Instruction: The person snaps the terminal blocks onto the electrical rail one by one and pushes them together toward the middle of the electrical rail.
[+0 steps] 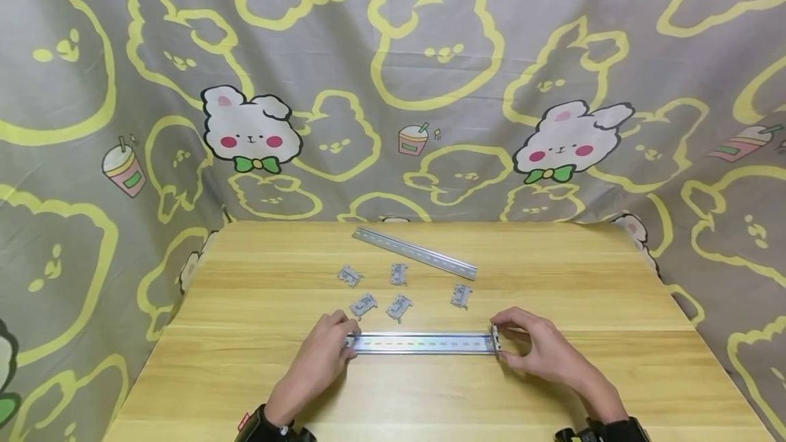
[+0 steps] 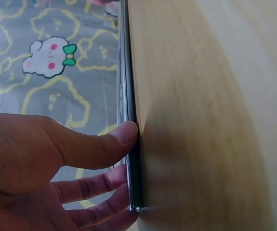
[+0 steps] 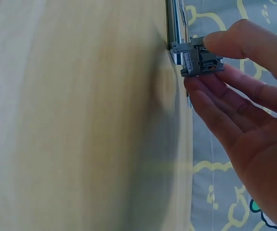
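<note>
A slotted metal DIN rail (image 1: 424, 344) lies crosswise near the front of the table. My left hand (image 1: 325, 357) grips its left end; in the left wrist view the thumb (image 2: 125, 132) presses the near edge, with the other fingers on the far side. At the right end, my right hand (image 1: 543, 346) pinches a small grey terminal block (image 3: 199, 57) between thumb and fingers. That block stands upright across the rail's end, overlapping it in the head view. The right wrist view shows the block right at the rail (image 3: 176, 21).
Several loose grey terminal blocks (image 1: 399, 307) lie on the wooden table (image 1: 245, 319) beyond the rail, one block (image 1: 461, 295) apart to the right. A second DIN rail (image 1: 414, 252) lies slanted behind them. A patterned curtain (image 1: 344, 176) hangs along the table's back edge.
</note>
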Action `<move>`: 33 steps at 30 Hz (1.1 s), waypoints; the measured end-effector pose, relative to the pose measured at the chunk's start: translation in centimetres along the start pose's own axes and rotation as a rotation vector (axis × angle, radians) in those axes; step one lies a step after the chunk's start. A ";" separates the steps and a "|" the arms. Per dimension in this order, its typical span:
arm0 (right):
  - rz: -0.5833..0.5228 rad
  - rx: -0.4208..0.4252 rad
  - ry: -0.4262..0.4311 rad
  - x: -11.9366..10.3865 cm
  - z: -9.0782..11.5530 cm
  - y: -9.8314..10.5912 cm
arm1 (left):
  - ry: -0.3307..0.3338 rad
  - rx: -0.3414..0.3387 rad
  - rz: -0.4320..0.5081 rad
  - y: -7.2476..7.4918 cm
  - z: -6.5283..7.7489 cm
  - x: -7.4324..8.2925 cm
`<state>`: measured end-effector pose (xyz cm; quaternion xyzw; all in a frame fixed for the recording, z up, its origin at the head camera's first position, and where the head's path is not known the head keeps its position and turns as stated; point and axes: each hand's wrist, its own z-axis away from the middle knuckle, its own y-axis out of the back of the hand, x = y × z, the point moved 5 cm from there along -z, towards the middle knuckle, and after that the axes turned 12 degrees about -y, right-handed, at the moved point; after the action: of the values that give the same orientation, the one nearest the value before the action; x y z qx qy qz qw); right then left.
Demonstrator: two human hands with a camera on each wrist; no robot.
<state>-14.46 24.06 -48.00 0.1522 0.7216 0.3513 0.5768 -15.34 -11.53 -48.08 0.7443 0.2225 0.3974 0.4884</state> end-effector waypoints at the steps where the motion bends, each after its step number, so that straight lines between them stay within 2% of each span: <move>1: -0.002 -0.006 -0.005 0.0 0.0 0.0 | 0.002 -0.001 -0.002 0.0 0.0 0.0; 9: -0.105 -0.064 -0.060 0.5 0.0 -0.3 | 0.009 -0.008 -0.007 -0.1 -0.2 -0.1; 18: -0.140 -0.081 -0.112 1.1 -0.1 -0.5 | 0.012 -0.013 0.001 -0.3 -0.2 -0.3; 26: -0.191 -0.107 -0.084 0.7 -0.7 -1.2 | 0.002 -0.002 0.008 -0.1 -0.1 -0.2; 33: -0.134 -0.105 -0.039 -0.5 -1.6 -2.4 | -0.010 0.009 0.007 -0.1 -0.1 -0.2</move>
<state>-15.38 21.53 -49.14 0.0800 0.6992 0.3465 0.6202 -15.54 -11.60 -48.20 0.7493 0.2194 0.3942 0.4848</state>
